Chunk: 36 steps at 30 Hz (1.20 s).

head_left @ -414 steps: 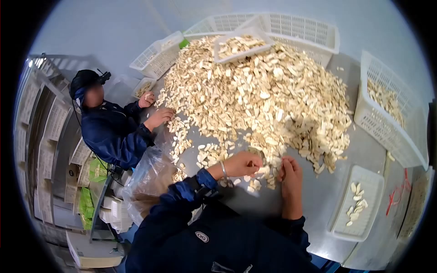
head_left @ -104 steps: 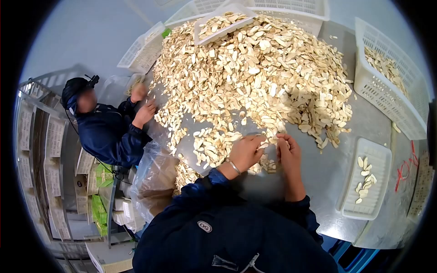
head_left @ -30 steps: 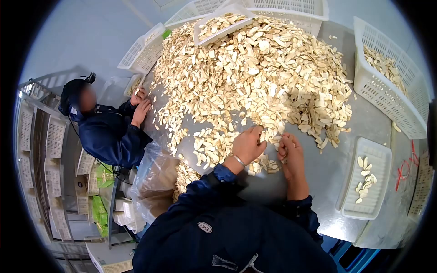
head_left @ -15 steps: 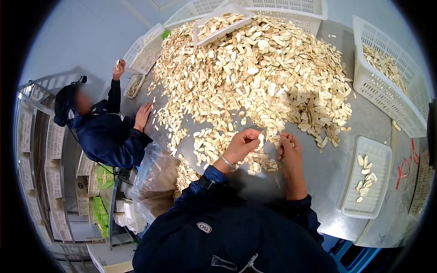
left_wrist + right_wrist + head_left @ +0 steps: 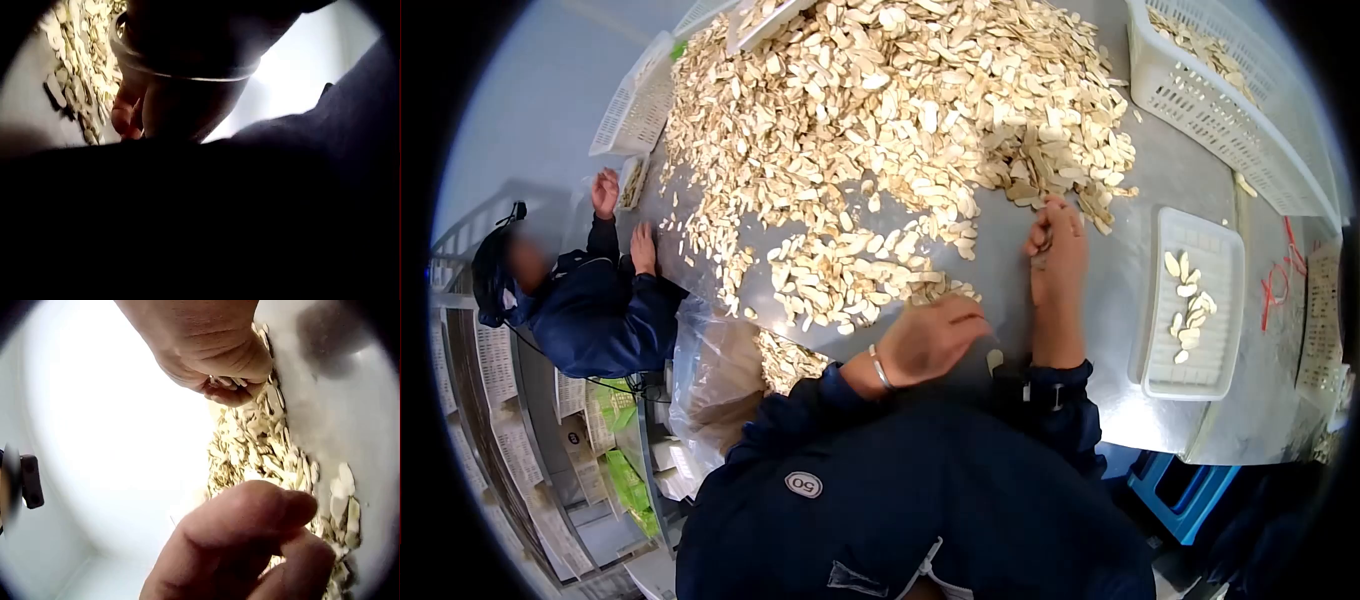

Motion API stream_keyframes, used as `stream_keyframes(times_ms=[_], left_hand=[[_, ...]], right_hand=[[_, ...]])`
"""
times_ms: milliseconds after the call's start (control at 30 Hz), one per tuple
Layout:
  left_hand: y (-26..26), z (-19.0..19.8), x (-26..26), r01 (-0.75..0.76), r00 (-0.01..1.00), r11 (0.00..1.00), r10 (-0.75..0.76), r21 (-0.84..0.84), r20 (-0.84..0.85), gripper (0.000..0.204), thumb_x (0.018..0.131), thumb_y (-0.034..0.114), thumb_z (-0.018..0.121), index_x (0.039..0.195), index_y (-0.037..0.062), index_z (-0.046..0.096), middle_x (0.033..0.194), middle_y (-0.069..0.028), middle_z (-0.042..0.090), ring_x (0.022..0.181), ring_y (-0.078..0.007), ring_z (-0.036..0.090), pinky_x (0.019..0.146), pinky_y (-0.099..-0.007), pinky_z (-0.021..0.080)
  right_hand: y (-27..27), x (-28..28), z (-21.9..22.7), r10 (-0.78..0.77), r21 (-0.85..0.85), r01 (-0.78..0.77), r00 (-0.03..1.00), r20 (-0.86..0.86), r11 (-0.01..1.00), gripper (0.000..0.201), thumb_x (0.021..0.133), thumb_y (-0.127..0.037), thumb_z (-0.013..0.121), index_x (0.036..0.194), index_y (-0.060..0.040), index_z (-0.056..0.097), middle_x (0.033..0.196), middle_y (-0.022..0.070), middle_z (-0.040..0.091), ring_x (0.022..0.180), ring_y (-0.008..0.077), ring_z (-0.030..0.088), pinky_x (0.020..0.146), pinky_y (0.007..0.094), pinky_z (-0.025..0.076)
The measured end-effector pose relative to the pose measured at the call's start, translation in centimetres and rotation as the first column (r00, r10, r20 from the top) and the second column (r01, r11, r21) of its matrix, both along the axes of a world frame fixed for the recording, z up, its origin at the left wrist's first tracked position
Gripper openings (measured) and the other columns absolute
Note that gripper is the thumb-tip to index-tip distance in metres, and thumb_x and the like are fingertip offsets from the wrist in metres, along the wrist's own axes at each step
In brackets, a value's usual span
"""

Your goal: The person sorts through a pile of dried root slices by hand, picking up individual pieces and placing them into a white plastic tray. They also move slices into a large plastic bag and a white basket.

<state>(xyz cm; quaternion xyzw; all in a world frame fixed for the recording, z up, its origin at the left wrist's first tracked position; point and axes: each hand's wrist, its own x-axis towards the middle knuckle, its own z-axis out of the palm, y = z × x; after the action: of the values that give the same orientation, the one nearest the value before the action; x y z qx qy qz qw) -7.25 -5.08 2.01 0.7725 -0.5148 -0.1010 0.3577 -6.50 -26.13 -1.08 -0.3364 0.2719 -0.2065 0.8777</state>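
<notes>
While holding slices (image 5: 222, 380) in curled fingers of the right hand (image 5: 1060, 258) beside the pile (image 5: 880, 110), with the left hand (image 5: 925, 340) loose-fingered, probably did best to grip lightly.

Can see at the left of the head view another person (image 5: 585, 315) in a dark jacket and dark headwear, near a pale wall (image 5: 510, 110), with a rack (image 5: 497, 360) of white slotted panels lower down and bright green packets (image 5: 632, 492) beside it. Can also see a clear, crumpled plastic bag (image 5: 700, 375) just beside the metal table (image 5: 1115, 320). Over to the right, can make out thin red cord (image 5: 1289, 240) in loops, a slotted crate (image 5: 1318, 340) partly lost in the dark rim, and a blue stool (image 5: 1212, 505) past the table's near edge.
</notes>
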Motion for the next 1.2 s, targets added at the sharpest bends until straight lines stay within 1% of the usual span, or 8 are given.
stream_keyframes(times_ms=[267, 467, 567, 767, 933, 1067, 1133, 1200], left_hand=[[-1.3, -1.1, -1.3, 0.302, 0.945, 0.953, -0.301, 0.013, 0.128, 0.025, 0.083, 0.007, 0.069, 0.107, 0.0089, 0.064, 0.113, -0.0028, 0.063, 0.103, -0.0255, 0.06, 0.085, -0.034, 0.054], [-1.1, -2.9, -2.0, 0.304, 0.932, 0.94, -0.328, 0.157, 0.155, 0.022, 0.086, 0.015, 0.067, 0.107, 0.0106, 0.064, 0.108, -0.0047, 0.061, 0.096, -0.0253, 0.06, 0.082, -0.0366, 0.054], [-0.2, -3.0, -1.8, 0.214, 0.973, 0.964, -0.226, 0.156, 0.058, 0.018, 0.088, 0.016, 0.068, 0.104, 0.0089, 0.065, 0.099, -0.0068, 0.062, 0.088, -0.026, 0.062, 0.076, -0.0374, 0.053], [0.9, 0.6, 2.3, -0.401, 0.901, 0.916, 0.392, -0.008, -0.184, 0.014, 0.089, 0.011, 0.073, 0.101, 0.005, 0.068, 0.08, -0.0088, 0.06, 0.065, -0.0211, 0.058, 0.062, -0.0339, 0.048], [0.6, 3.9, 2.9, -0.381, 0.882, 0.917, 0.323, -0.117, -0.343, 0.021, 0.089, 0.008, 0.073, 0.108, 0.0028, 0.067, 0.096, -0.0063, 0.064, 0.07, -0.0128, 0.061, 0.065, -0.0261, 0.051], [2.7, 0.5, 4.8, -0.452, 0.879, 0.887, 0.425, -0.094, -0.217, 0.02, 0.089, 0.009, 0.07, 0.107, 0.0027, 0.067, 0.098, -0.0076, 0.066, 0.071, -0.0141, 0.062, 0.065, -0.0267, 0.051], [3.6, 0.2, 5.5, -0.471, 0.876, 0.881, 0.46, -0.051, -0.146, 0.021, 0.089, 0.01, 0.071, 0.107, 0.0024, 0.067, 0.098, -0.0083, 0.066, 0.071, -0.0149, 0.062, 0.065, -0.027, 0.051], [4.3, -0.3, 6.6, -0.492, 0.866, 0.869, 0.484, -0.045, -0.126, 0.022, 0.088, 0.012, 0.072, 0.108, 0.0026, 0.066, 0.098, -0.0104, 0.065, 0.072, -0.0195, 0.063, 0.067, -0.0294, 0.052]], right_hand=[[-4.7, -2.6, 0.3, -0.088, -0.074, 0.091, 0.996, 0.033, 0.993, 0.018, 0.1, -0.013, 0.058, 0.114, -0.0019, 0.059, 0.083, -0.0005, 0.052, 0.064, 0.0084, 0.045, 0.055, 0.0238, 0.037], [-3.2, -1.8, -0.5, 0.006, -0.103, -0.01, 0.999, -0.037, 0.995, 0.018, 0.1, -0.014, 0.058, 0.113, -0.0024, 0.061, 0.08, -0.0008, 0.051, 0.063, 0.0086, 0.045, 0.054, 0.0249, 0.037], [-1.7, -1.5, -0.8, 0.107, -0.113, -0.112, 0.993, -0.052, 0.987, 0.019, 0.1, -0.016, 0.059, 0.113, -0.0029, 0.061, 0.08, -0.0004, 0.051, 0.062, 0.0085, 0.046, 0.054, 0.0248, 0.037], [2.2, -1.9, 0.2, 0.467, -0.111, -0.479, 0.876, -0.121, 0.871, 0.028, 0.102, -0.027, 0.056, 0.118, -0.004, 0.061, 0.082, -0.0002, 0.059, 0.067, 0.0085, 0.056, 0.053, 0.0234, 0.043], [3.7, -1.9, 1.7, 0.649, -0.043, -0.654, 0.756, -0.09, 0.756, 0.036, 0.104, -0.035, 0.052, 0.121, -0.0045, 0.061, 0.091, 0.0015, 0.063, 0.072, 0.0096, 0.061, 0.054, 0.0234, 0.046], [2.0, -2.5, 0.9, 0.574, -0.127, -0.579, 0.815, -0.078, 0.805, 0.028, 0.102, -0.025, 0.058, 0.12, -0.0044, 0.061, 0.088, 0.0005, 0.06, 0.066, 0.0082, 0.055, 0.052, 0.0224, 0.041], [0.2, -3.3, 2.8, 0.348, -0.239, -0.371, 0.928, -0.135, 0.897, 0.025, 0.1, -0.021, 0.062, 0.118, -0.005, 0.063, 0.079, -0.0013, 0.056, 0.063, 0.0064, 0.05, 0.052, 0.0219, 0.038], [-2.5, -5.1, 5.0, 0.083, -0.517, -0.164, 0.981, -0.176, 0.84, 0.024, 0.1, -0.021, 0.061, 0.118, -0.0053, 0.064, 0.076, -0.0017, 0.055, 0.063, 0.006, 0.05, 0.053, 0.0217, 0.039]])
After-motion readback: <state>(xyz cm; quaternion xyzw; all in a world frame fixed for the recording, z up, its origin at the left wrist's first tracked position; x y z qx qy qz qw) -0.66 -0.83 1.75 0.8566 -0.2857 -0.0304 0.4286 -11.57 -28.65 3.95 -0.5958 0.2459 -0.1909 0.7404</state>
